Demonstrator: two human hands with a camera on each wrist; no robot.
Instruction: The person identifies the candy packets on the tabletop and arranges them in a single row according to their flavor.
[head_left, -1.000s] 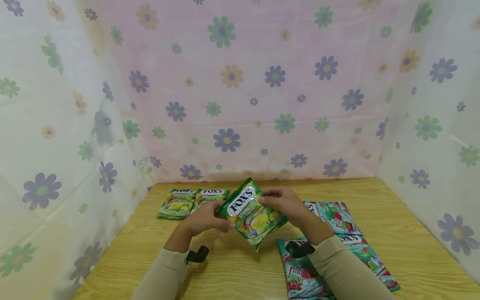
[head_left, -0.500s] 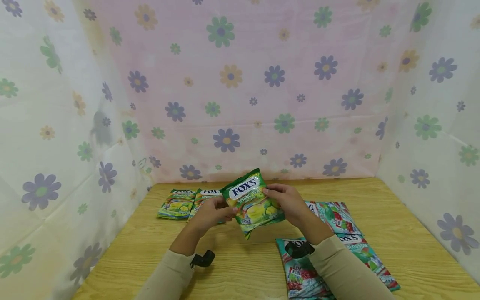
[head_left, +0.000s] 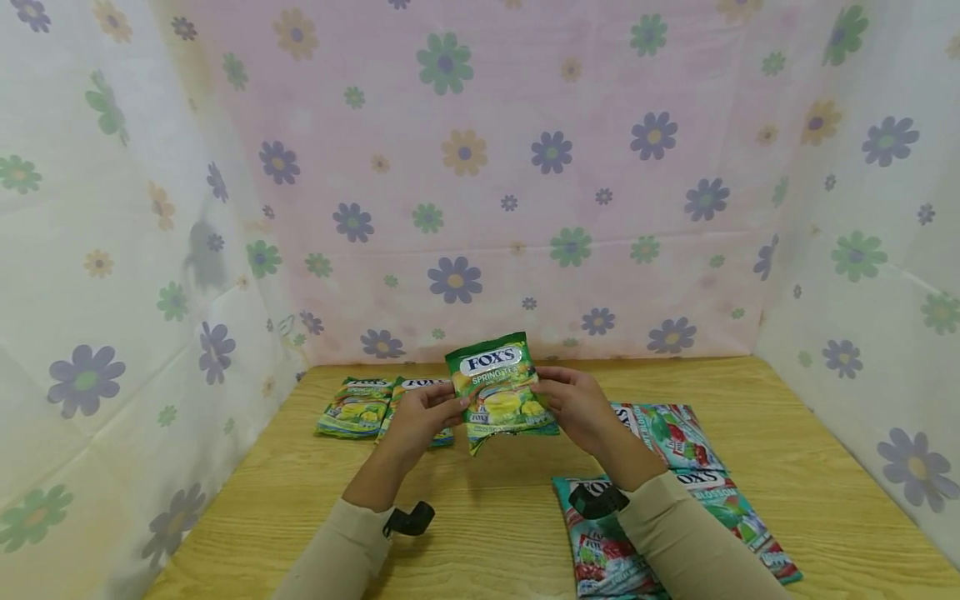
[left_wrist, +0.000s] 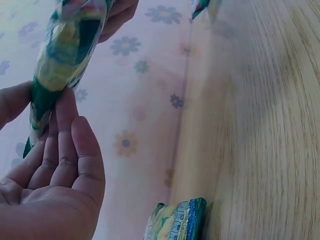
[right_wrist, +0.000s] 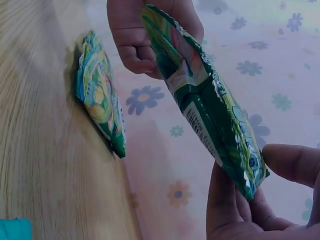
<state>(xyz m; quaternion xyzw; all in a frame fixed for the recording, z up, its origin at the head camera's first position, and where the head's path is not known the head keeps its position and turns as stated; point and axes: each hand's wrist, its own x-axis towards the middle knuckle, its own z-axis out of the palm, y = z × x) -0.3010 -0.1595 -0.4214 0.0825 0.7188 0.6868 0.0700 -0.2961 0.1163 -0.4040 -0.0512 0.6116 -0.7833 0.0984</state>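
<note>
The left hand partly hides 1 green packet near the table's far-left corner. It and the right hand pinch the raised bag at 2 sides, between thumb and fingers.

left grip and right grip hold a green fox's packet.

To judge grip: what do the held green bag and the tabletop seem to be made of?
Held green bag: probably thin plastic film, glossy, judging by its bright glints, creases and crimped edge.
Tabletop: wood or wood-look laminate, seemingly low in sheen; streaky yellowish grain shows, but I can't tell which.
</note>
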